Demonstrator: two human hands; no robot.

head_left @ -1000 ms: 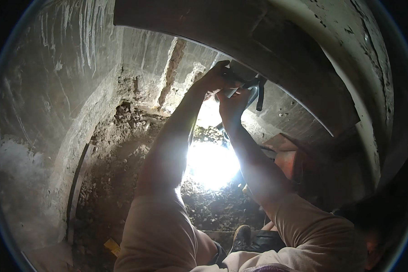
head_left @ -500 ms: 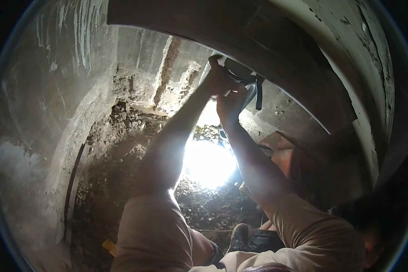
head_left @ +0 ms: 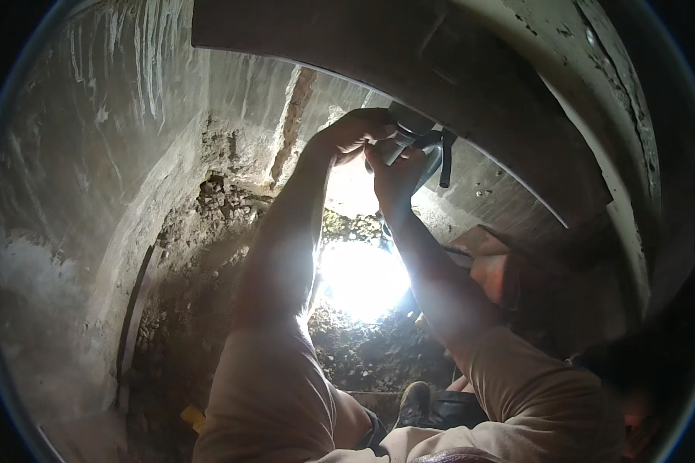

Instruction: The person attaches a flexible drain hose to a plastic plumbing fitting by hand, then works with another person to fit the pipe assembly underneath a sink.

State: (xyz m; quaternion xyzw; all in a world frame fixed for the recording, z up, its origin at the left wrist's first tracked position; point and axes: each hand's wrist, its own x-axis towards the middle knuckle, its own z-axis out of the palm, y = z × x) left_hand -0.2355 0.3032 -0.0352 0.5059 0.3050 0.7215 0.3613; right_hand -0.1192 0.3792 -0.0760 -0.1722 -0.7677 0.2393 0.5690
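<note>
Both my arms reach up and forward to grey pipework under the edge of a large dark curved panel (head_left: 486, 85). My left hand (head_left: 354, 131) is curled against the left side of a dark grey pipe fitting (head_left: 411, 122), its fingertips partly hidden behind it. Just below, my right hand (head_left: 398, 176) is closed around a short grey pipe (head_left: 388, 149) that points down and left from the fitting. Beside my right hand a black bar-like piece (head_left: 445, 158) hangs down. How the pipe and fitting join is hidden by my fingers.
A glaring work light (head_left: 363, 279) shines between my forearms above loose gravel (head_left: 363, 355). A rough, chipped concrete wall (head_left: 46, 193) curves around the left. An orange object (head_left: 490, 274) lies right of my right forearm. Low down are a dark boot (head_left: 415, 401) and a yellow piece (head_left: 193, 418).
My left hand has turned and dropped lower and leftward, its elbow bending out. The short grey pipe now shows between my hands. My right hand has shifted slightly downward.
</note>
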